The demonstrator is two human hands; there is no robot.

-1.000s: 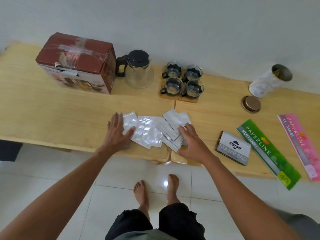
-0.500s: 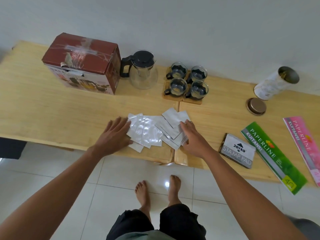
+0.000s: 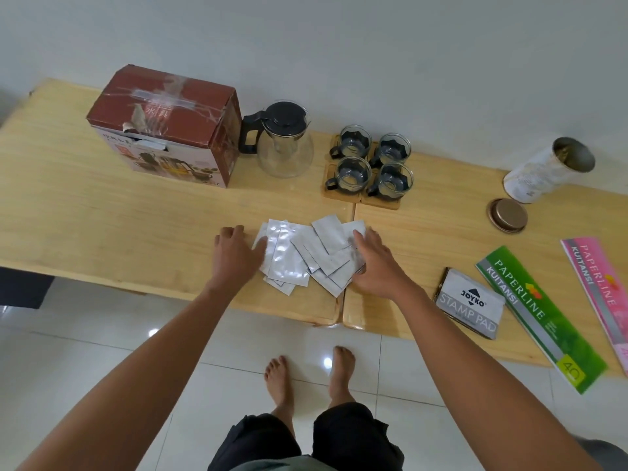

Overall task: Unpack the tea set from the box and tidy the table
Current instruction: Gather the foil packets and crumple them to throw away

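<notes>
wooden table (image 3: 102,212), white wall (image 3: 373,45), tiled floor (image 3: 85,362)

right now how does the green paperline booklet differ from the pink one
The green Paperline receipt booklet lies wholly in view, nearer the grey Joyko stamp pad box; the pink Paperline receipt booklet lies farther right, cut off by the frame edge. Both lie flat on the wooden table, angled alike.

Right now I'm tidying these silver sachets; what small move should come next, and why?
Probably press both hands inward to square the pile. The left hand and right hand flank the silver sachets, which lie fanned and overlapping near the table edge, none gripped yet.
</notes>
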